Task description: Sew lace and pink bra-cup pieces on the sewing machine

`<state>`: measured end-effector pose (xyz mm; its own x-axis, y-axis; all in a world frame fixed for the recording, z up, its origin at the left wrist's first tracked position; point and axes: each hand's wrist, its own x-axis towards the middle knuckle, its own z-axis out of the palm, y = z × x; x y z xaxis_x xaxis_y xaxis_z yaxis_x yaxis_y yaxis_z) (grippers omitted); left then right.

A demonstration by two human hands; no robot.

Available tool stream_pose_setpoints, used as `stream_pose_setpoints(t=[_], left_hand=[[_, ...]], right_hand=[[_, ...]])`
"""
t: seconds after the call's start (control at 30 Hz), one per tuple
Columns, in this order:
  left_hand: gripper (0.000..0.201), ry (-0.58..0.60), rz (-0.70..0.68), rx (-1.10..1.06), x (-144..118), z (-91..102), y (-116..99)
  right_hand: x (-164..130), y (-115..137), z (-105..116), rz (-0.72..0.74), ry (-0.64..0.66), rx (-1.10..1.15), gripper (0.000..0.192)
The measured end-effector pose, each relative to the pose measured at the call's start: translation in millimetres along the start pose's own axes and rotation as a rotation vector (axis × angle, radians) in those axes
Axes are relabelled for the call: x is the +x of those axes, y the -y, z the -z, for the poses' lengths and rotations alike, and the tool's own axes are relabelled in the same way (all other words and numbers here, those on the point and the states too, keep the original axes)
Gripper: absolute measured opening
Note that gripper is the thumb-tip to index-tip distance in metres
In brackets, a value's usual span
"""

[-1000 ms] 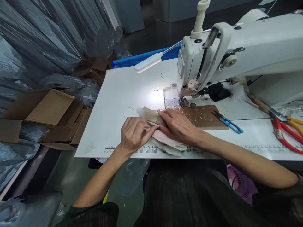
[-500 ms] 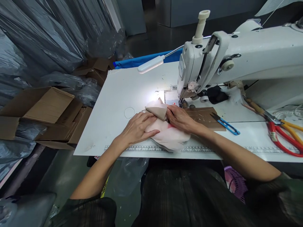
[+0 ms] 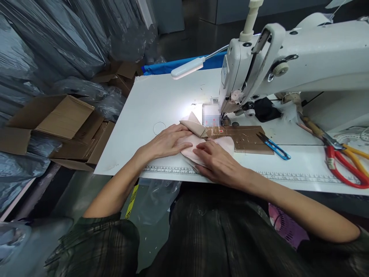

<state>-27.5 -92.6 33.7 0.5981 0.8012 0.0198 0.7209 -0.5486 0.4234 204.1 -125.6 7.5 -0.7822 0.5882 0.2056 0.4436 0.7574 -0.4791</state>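
- While both hands lie on the pale pink fabric piece (image 3: pixel 215 143), it sits on the white tabletop (image 3: pixel 161 100) near the front edge, just in front of the sewing machine (image 3: pixel 288 65).
- Left hand (image 3: pixel 167 141): spread flat, palm down, fingers stretched toward the right, pressing the left part of the fabric; it grips nothing.
- Right hand (image 3: pixel 216 161): also flat and open, palm down, fingers pointing left onto the near part of the fabric, fingertips close to those of the left hand.
- Beige folded flap (image 3: pixel 194 126): it stands up slightly from the far side of the pink fabric, between the left hand and the machine's needle area.
- Brown cardboard sheet (image 3: pixel 245 136): it lies flat on the tabletop to the right of the fabric, touching or just under its edge.
- Blue thread snips (image 3: pixel 273 146) rest at the right end of the cardboard.
- Red-handled scissors (image 3: pixel 346 167) lie well apart at the far right, beside yellow-handled ones (image 3: pixel 357 152).
- Gooseneck lamp (image 3: pixel 188 67): its head hangs over the tabletop, lighting the patch beside the needle.
- Printed ruler strip (image 3: pixel 161 169): it runs along the front edge of the tabletop, under the wrists.
- Open cardboard boxes (image 3: pixel 54 119) sit on the floor to the left, among grey plastic-wrapped bundles (image 3: pixel 57 34).
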Motion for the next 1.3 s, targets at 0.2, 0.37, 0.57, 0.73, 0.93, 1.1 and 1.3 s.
stream_pose_setpoints(t=[0.2,0.37,0.57,0.73,0.93,1.1,1.3], left_hand=[[0.047,0.023,-0.115,-0.196,-15,0.1,24],[0.048,0.039,-0.180,-0.122,-10,-3.7,32],[0.025,-0.090,-0.265,-0.016,1,-15.1,40],[0.026,-0.231,-0.266,-0.012,7,-26.3,42],[0.042,-0.637,-0.309,0.170,-2,-19.9,29],[0.037,-0.368,-0.555,0.202,-8,-14.8,5],[0.013,-0.291,-0.398,0.291,-9,-22.3,5]], right_hand=[[2,-13,5,-0.068,0.010,0.289,0.035],[4,-16,3,-0.068,0.030,0.228,0.030],[7,-18,-12,-0.051,-0.023,0.017,0.027],[18,-28,-12,-0.144,-0.085,-0.066,0.012],[29,-24,11,-0.381,0.004,0.061,0.010],[32,-20,15,-0.449,0.047,0.166,0.014],[30,-24,15,-0.465,-0.045,0.238,0.013]])
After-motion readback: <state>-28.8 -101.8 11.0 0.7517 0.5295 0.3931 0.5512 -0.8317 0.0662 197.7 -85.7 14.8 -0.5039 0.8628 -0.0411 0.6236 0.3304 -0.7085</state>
